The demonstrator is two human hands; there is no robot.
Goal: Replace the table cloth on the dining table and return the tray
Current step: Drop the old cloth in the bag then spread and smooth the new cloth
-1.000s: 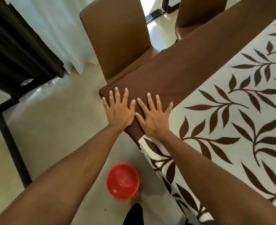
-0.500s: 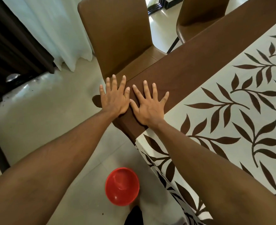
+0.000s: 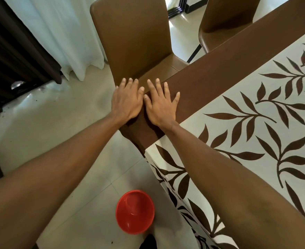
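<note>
**Both palms flat on the cloth's brown border at the worktop corner**

The left hand (image 3: pixel 127 100) and the right hand (image 3: pixel 161 105) lie side by side, fingers spread and released, gripping nothing; their thumbs nearly touch. Both press palm-down on the plain brown border of the table cloth (image 3: pixel 237 108) at the near corner of the worktop — the left hand sits at the very edge, its fingertips reaching past the cloth toward the chair seat, while the right hand rests fully on the brown band. Beyond the band the cloth turns cream with a dark brown leaf pattern; it covers the worktop to the right and hangs down the near side, where the same leaves show on the drop. A tan chair (image 3: pixel 132 38) stands pushed in just behind the hands; a second chair (image 3: pixel 225 20) of the same colour stands farther along the same side. On the pale tiled floor (image 3: pixel 49 126), near the hanging cloth and below the forearms, sits a red bowl (image 3: pixel 135 211) — upright, open side up. White curtains (image 3: pixel 58 33) hang at the upper left beside a dark one. No tray appears in this view.
</note>
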